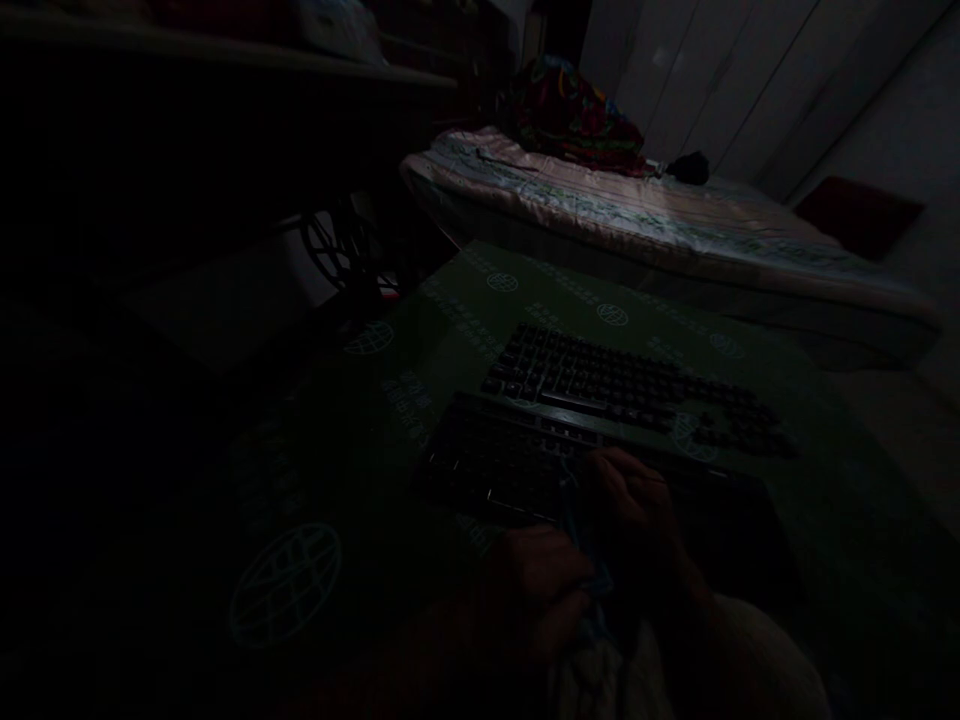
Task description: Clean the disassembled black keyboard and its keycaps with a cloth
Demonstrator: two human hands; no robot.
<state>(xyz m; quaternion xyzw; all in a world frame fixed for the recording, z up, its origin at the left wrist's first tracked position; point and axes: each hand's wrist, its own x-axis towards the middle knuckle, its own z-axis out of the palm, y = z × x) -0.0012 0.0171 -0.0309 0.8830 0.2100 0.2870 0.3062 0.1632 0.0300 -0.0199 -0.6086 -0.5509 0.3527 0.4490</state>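
Observation:
The scene is very dark. My left hand (536, 585) is curled closed on a bluish cloth-like thing (592, 590) near the bottom middle. My right hand (634, 505) is also closed, pinching the upper part of that same thing just above the near edge of a black keyboard frame (495, 470). Several loose black keycaps (600, 380) lie in rows on the green printed sheet (450, 330) just beyond the frame. What exactly the fingers hold is too dim to name with certainty.
A mattress with a pale patterned cover (645, 215) lies beyond the sheet, with a bundle of colourful fabric (574, 110) and a small dark object (690, 167) on it. A dark red cushion (859, 215) sits at right. A black wheel-like frame (341, 245) stands left.

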